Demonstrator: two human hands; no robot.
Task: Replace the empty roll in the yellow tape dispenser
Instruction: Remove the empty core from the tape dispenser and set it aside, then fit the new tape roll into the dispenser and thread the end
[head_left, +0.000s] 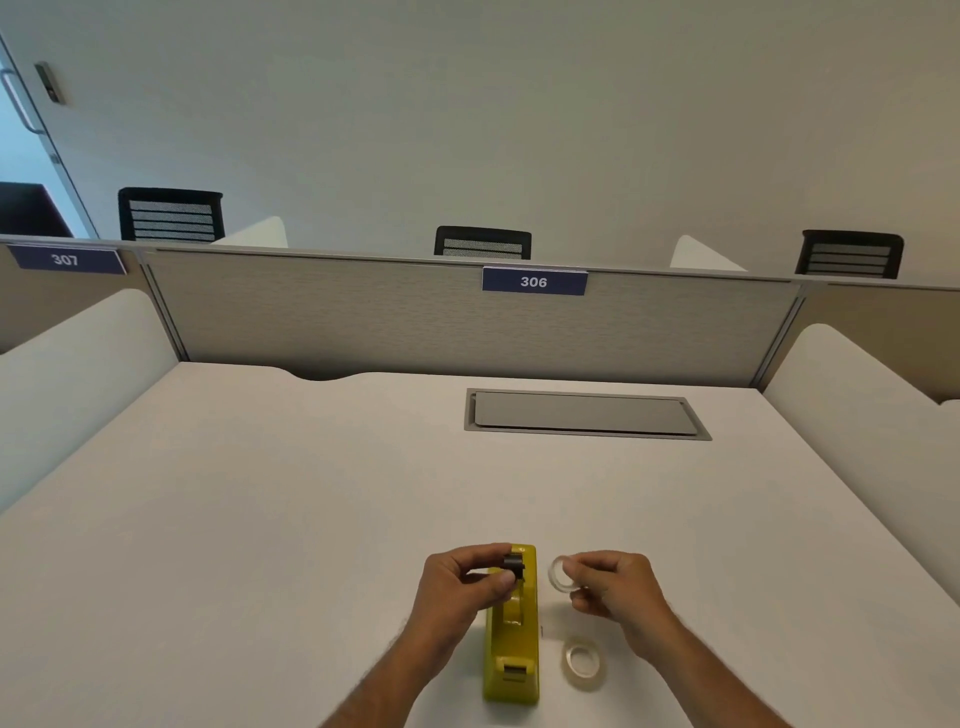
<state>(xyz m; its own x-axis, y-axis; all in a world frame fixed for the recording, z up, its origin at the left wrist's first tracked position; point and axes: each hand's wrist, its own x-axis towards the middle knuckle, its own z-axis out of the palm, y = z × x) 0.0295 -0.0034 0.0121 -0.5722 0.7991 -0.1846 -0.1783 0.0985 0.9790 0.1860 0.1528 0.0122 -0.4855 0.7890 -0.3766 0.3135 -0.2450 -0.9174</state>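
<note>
The yellow tape dispenser (511, 642) stands lengthwise on the white desk (260, 519), near the front edge. My left hand (460, 582) pinches a small dark spindle (513, 565) just above the dispenser's far end. To the right of the dispenser, my right hand (613, 582) holds a thin clear ring, an empty tape core (560, 573), off the desk. A clear tape roll (583, 659) lies flat on the desk to the right of the dispenser's near end, below my right hand.
A grey recessed cable hatch (584, 414) sits in the desk further back on the right. A fabric partition (415, 317) with a "306" label closes the far side; white side dividers (83, 358) flank the desk. Black chairs stand beyond.
</note>
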